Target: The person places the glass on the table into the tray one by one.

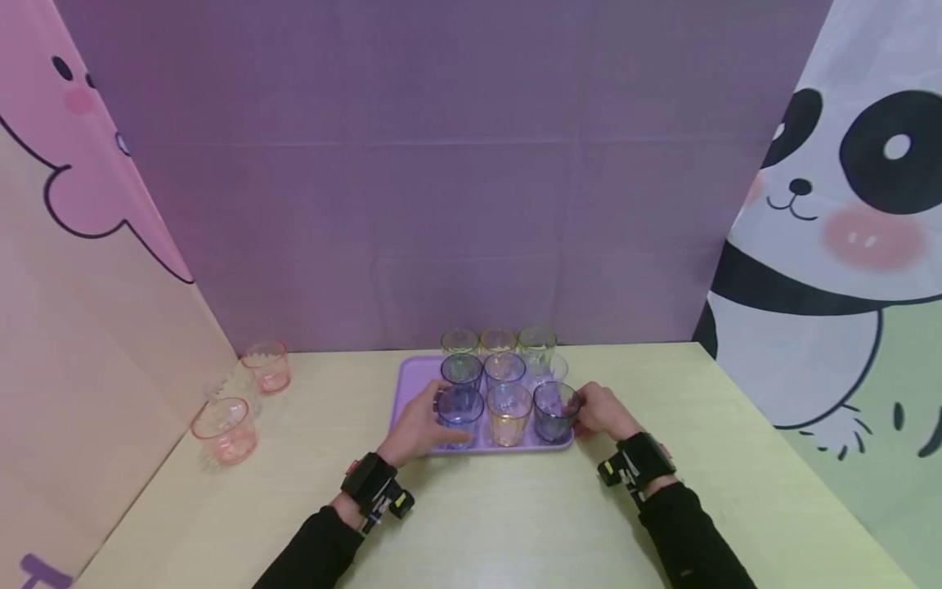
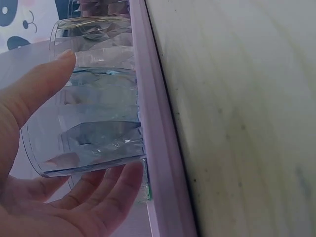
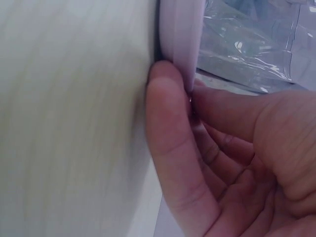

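On a purple tray [image 1: 412,384] stand several ribbed, see-through glasses in rows. My left hand [image 1: 419,425] curves around the blue glass [image 1: 460,417] at the tray's front left corner, thumb on one side and fingers on the other, as the left wrist view shows. Beside it are an amber glass [image 1: 509,417] and a dark grey glass [image 1: 555,413]. At the front right corner my right hand [image 1: 599,409] pinches the tray's rim [image 3: 180,39], with the index finger [image 3: 170,118] along the rim's outer, lower side and the thumb opposite.
Two pink glasses [image 1: 224,432] stand at the table's left side, with a faint clear glass [image 1: 239,388] between them. The pale wooden table [image 1: 530,523] meets a purple backdrop [image 1: 471,204] behind the tray. Cartoon-printed panels rise at both sides.
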Demonstrator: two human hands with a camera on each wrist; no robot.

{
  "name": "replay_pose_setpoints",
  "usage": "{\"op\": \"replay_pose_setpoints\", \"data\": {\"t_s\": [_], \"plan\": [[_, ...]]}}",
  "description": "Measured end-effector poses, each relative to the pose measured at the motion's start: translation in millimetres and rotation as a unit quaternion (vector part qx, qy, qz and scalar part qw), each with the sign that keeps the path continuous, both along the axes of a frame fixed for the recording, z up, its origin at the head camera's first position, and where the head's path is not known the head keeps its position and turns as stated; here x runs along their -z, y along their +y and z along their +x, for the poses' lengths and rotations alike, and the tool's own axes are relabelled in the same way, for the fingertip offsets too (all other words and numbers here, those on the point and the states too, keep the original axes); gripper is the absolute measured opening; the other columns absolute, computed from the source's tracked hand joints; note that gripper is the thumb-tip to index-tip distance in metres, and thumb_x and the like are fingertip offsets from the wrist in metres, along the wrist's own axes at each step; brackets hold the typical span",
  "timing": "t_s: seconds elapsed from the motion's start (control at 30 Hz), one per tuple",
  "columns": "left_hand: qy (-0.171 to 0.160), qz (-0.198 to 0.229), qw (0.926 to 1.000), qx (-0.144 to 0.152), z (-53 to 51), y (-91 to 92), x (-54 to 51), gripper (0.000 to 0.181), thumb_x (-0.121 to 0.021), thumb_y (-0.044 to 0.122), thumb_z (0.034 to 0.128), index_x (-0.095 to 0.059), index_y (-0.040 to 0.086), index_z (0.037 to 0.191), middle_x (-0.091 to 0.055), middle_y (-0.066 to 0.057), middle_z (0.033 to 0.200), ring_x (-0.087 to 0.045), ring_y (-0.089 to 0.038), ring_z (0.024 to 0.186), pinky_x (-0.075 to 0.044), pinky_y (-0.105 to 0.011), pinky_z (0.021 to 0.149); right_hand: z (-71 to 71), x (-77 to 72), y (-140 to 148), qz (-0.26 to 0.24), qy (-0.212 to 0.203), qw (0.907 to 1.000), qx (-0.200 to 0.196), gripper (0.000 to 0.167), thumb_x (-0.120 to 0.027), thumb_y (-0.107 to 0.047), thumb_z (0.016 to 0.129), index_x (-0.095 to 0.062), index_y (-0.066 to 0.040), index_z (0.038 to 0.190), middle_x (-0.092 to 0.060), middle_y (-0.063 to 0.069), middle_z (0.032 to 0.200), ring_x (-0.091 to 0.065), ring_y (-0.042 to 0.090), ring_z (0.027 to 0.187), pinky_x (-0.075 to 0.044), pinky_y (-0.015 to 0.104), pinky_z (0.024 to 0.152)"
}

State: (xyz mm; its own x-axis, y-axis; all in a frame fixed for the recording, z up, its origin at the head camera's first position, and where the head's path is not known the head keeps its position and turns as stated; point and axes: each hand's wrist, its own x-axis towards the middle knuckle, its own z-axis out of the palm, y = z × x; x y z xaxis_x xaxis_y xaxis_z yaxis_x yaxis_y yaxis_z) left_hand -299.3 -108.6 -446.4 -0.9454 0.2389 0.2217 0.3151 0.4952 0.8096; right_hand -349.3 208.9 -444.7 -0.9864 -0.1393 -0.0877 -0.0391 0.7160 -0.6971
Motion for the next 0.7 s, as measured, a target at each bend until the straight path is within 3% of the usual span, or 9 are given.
{"op": "replay_pose_setpoints", "data": {"t_s": [0.3,0.7], "plan": [[-0.024,0.023,0.9995,-0.001,-0.7,1.6,0.9,0.087,-0.086,0.025,0.0553,-0.037,0.010,0.125,-0.050,-0.009,0.117,-0.054,-0.024,0.096,-0.049,-0.034,0.078,1.6,-1.9,-0.5,0.002,0.005,1.0000,-0.001,0.019,-0.049,0.014,0.074,-0.063,0.003,0.082,-0.063,0.009,0.065,-0.061,0.020,0.051,-0.052,0.031,0.047],[-0.016,0.029,0.9994,0.007,2.4,1.0,-2.7,0.084,-0.085,0.022,0.0576,-0.037,0.007,0.125,-0.050,-0.013,0.117,-0.055,-0.024,0.093,-0.050,-0.033,0.076,2.4,-0.9,0.1,-0.003,0.010,0.9999,-0.006,0.022,-0.048,0.015,0.073,-0.063,0.003,0.083,-0.063,0.009,0.066,-0.061,0.019,0.051,-0.052,0.031,0.047]]}}
